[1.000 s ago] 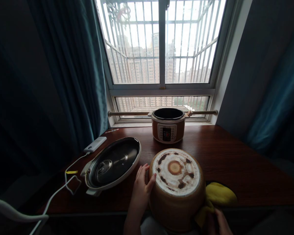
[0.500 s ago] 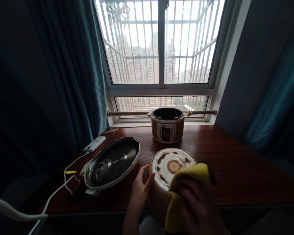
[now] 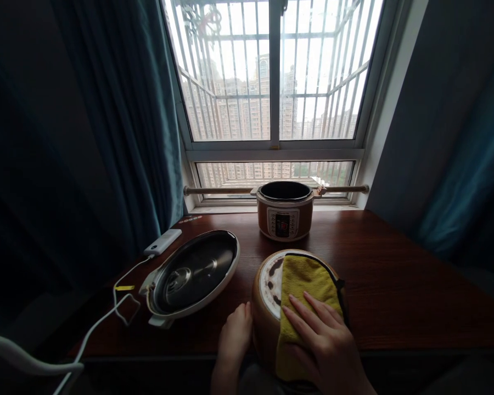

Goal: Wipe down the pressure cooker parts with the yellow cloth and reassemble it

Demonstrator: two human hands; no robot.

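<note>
"Pot (image 3: 265, 329) at the bottom centre, tilted and base-up: is it resting on the table (image 3: 395, 285)?"

"It's at the table's near edge, but whatever bears it is hidden. It's held upside down, I'd say, so that the base (image 3: 275, 281) faces the person, within reach of both hands."

"And the lid (image 3: 197, 274), left of centre?"

"Lying on the table with its black side showing, perhaps put there to give the pot room. The cooker (image 3: 285, 216), beyond the pot in the middle of the frame, probably stands back for the same reason."

"What about the cloth (image 3: 308, 280)?"

"Spread over the right part of the base and down the pot's near side. The right hand (image 3: 327, 334) lies flat on it, fingers stretched and slightly apart, pinching nothing; that likely keeps the cloth against the pot."

"The left hand (image 3: 235, 332)?"

"Beside the pot's left wall, fingers curled in, maybe steadying it. I can't tell whether they have hold of anything."

"How does the pot look?"

"Brown and rounded, with a whitish disc for a base; dark, uneven blotches mark the disc's bare left part. The cloth hides the rest."
</note>
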